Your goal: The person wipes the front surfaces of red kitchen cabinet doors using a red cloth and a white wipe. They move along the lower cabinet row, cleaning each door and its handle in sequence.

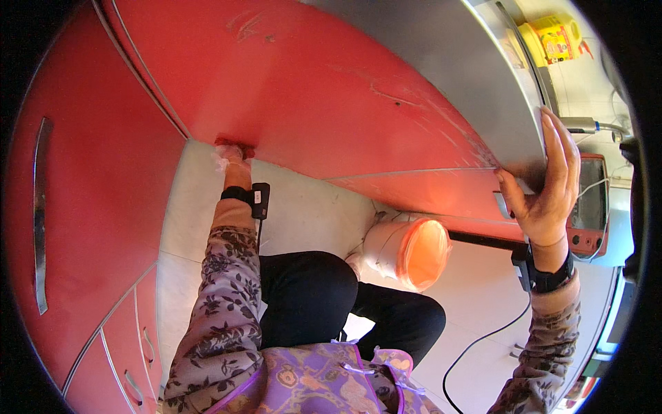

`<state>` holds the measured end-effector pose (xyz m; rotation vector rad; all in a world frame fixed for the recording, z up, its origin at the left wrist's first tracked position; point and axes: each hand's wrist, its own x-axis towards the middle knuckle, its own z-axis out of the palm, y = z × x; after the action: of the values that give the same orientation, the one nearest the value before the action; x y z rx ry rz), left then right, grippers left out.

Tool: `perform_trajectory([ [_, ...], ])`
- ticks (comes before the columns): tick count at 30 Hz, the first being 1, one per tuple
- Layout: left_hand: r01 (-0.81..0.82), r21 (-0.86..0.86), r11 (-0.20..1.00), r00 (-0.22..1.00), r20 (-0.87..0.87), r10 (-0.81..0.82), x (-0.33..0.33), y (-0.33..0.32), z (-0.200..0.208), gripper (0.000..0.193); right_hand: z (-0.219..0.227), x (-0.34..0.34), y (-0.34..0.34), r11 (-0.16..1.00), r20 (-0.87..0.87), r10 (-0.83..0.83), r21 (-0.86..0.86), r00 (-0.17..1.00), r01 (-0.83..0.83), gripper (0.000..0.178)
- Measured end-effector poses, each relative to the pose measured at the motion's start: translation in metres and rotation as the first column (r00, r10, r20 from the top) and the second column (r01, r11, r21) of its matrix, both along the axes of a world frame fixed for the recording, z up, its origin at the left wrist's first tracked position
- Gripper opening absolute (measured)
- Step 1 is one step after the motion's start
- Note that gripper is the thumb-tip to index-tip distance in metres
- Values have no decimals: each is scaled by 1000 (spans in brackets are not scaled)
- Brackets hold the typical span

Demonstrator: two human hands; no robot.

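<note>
Low down at the bottom edge of a red cabinet panel (296, 90), my left hand (235, 164) is closed on a crumpled, pale pinkish cloth (222, 157). The cloth is pressed near the panel's lower edge, where it meets the floor, and it shows only in part. My right hand (550, 196) rests on the grey counter edge (507, 90) at the right, with fingers stretched over it and the thumb apart on the front side. Nothing loose shows in that hand. Dark bands with small black boxes sit on both wrists.
A white bucket (383, 247) with an orange-lit inside stands on the pale floor (303, 207) right of my knees. Atop the counter are a yellow container (552, 38) and a red-framed appliance (589, 207). Another red cabinet door with a long handle (41, 214) is at left.
</note>
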<state>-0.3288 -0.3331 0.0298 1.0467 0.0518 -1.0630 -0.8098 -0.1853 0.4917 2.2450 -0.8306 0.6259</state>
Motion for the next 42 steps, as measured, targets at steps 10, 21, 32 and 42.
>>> perform_trajectory([
  [10, -181, -252, 951, 899, 351, 264, -82, 9, 133, 28, -12, 5, -37, 998, 13, 51, 21, 999, -52, 69],
  [21, -197, -559, 805, 913, 195, 359, -139, -13, 174, 48, -29, 15, -61, 997, 22, -16, 71, 1000, 14, 67],
  [32, 574, 2, 819, -476, 814, 332, -257, 57, 201, 77, -28, 15, -57, 1000, 33, -30, 3, 999, 30, 66],
  [42, 353, -180, 918, -764, 511, 394, -168, 65, 225, 85, -22, 16, -50, 999, 39, 5, -37, 999, -3, 63],
])
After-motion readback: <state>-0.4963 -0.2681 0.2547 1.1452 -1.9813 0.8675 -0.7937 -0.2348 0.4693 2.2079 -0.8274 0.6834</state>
